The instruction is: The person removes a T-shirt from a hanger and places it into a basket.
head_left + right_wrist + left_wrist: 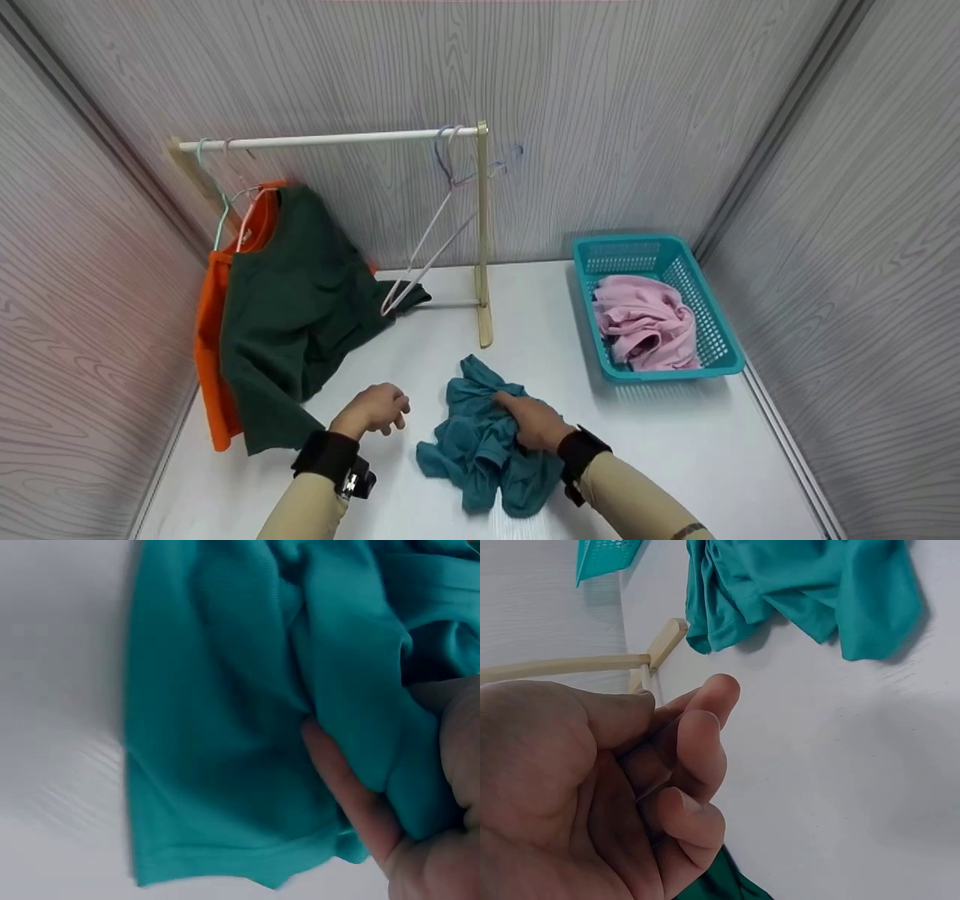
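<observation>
White showed across our table [712, 442], where a clothes rack [483, 240] stood at the back, a basket [660, 377] to its right. Teal cloth [469, 450] lay crumpled near us; our right hand [536, 424] gripped its folds, while our left hand [373, 409] hung beside it, loosely curled, empty. We judged it best to find a hem and loosen the folds two-handed.

The teal cloth [471, 435] partly hides the right hand [538, 421].
</observation>
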A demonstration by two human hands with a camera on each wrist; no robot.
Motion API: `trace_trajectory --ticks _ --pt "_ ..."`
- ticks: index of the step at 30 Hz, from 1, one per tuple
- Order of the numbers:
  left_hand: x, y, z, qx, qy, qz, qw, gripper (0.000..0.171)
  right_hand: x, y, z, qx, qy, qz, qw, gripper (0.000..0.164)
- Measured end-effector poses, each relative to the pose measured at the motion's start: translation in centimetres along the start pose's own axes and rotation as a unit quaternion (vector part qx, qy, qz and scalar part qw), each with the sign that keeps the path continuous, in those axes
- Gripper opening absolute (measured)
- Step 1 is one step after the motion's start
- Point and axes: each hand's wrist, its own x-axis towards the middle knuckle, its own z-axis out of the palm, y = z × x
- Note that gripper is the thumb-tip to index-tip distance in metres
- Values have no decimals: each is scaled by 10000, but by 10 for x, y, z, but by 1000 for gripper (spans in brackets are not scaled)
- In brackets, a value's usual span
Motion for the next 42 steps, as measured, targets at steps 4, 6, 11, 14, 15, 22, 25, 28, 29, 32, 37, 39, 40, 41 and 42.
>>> trace_trajectory --ticks 4,6,11,14,15,22,25,28,29,32,37,39,40,41,42 --pt "-1 0 -3 -97 -27 90 9999 29 2 -3 -38 -38 167 -202 9996 53" --pt "-2 1 -5 -149 -31 130 9998 30 3 -3 -57 -64 361 -380 9986 47" --pt "-3 2 -5 -205 -22 130 9997 28 5 -4 -110 7 754 -425 9963 45" --pt "-3 2 -5 -174 8 128 9998 29 3 -2 -146 -23 1055 -290 9940 46" --pt "-4 2 -5 -169 13 122 9998 29 2 -1 -160 -73 1135 -243 9932 46" --pt "-10 -5 -3 -275 72 44 9996 29 -16 18 -244 -294 1798 384 9825 49" --pt "-11 -11 0 -341 79 18 9994 28 -28 33 -271 -314 2107 817 9736 50" --pt "-13 -17 3 -395 107 5 9992 27 -39 53 -291 -323 2275 1316 9643 50" --pt "-14 -18 4 -425 123 -9 9990 26 -41 60 -294 -343 2310 1491 9608 50" --pt "-17 -22 8 -514 130 -43 9986 26 -47 83 -294 -481 2281 1952 9527 48" --pt "-21 -26 14 -603 72 -113 9981 26 -53 119 -263 -305 1970 2263 9534 47" --pt "-23 -26 15 -623 58 -127 9980 25 -55 129 -246 11 1833 2104 9603 50" --pt "-24 -27 16 -620 45 -115 9980 25 -55 133 -238 204 1773 2016 9631 52" --pt "-24 -27 16 -635 38 -127 9979 25 -56 137 -230 409 1703 1917 9657 55" --pt "-25 -26 16 -629 34 -117 9979 25 -55 139 -222 586 1659 1833 9672 57"
